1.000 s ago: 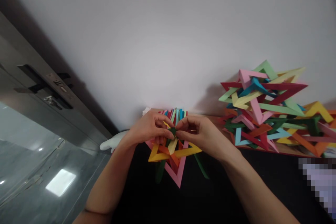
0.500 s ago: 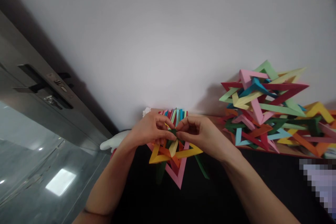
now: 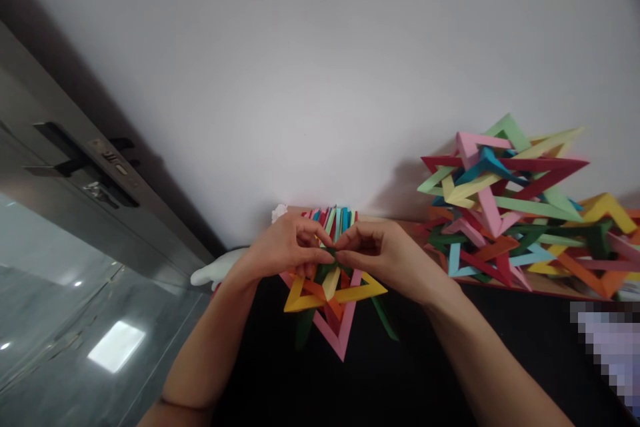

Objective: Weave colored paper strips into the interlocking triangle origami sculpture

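In the head view, a folded-paper star model (image 3: 357, 293) of interlocked yellow, pink, orange and dark green strips hangs between my hands, its pink point facing down. My left hand (image 3: 283, 247) pinches a dark green paper piece (image 3: 327, 257) at the top of the model with thumb and forefinger. From the other side, my right hand (image 3: 393, 257) pinches the same green piece, the fingertips of both hands almost touching. A pale yellow strip runs below it. My fingers cover much of the model's upper part.
Behind my hands stand several coloured folded strips (image 3: 343, 216) beside a crumpled white tissue (image 3: 279, 213). Finished-looking paper stars (image 3: 500, 193) are piled on the right of the narrow wooden surface (image 3: 560, 283), against the wall. A metal door (image 3: 65, 153) is at left, near a white object (image 3: 215, 268).
Both hands stay almost in place. My fingertips have shifted slightly on the green piece, and the star model has barely moved.
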`<state>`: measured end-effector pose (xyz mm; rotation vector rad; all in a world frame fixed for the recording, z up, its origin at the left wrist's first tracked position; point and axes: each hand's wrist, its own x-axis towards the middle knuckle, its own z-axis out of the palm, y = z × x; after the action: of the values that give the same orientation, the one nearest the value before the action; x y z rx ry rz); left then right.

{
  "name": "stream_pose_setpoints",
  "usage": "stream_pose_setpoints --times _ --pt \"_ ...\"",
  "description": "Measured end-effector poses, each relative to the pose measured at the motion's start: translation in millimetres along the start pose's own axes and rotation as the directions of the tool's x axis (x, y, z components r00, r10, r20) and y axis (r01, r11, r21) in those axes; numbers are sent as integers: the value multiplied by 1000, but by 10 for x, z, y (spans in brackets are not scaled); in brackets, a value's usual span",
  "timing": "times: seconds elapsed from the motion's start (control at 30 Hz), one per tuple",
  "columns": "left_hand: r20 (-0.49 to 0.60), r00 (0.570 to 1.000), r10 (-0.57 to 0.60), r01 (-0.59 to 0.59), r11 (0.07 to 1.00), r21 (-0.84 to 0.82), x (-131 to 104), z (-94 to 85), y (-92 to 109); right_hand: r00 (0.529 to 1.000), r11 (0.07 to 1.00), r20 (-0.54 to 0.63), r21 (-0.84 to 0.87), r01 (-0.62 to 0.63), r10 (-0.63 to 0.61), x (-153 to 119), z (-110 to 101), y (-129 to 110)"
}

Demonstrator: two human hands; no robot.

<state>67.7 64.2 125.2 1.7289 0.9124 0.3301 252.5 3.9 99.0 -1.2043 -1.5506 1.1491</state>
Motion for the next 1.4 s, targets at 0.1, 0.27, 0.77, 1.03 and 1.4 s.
stream_pose_setpoints --times 0.1,0.27,0.77,1.03,1.4 --pt "7 1000 1 -1 1000 8 -6 7 17 999 999 -19 -29 26 -26 -16 27 -29" --pt "-23 1000 -4 5 999 39 -12 2 40 992 992 -108 -114 56 -68 -31 80 -61" --pt "-47 999 -14 16 1000 26 -15 7 47 986 993 -141 -92 72 -84 -22 92 -32" --pt "-37 999 -6 6 1000 -2 -21 2 65 987 993 -126 -81 91 -101 -2 96 -16" --pt "-53 999 10 -10 1000 3 10 -49 20 991 982 -62 -157 106 -117 -16 75 -9"
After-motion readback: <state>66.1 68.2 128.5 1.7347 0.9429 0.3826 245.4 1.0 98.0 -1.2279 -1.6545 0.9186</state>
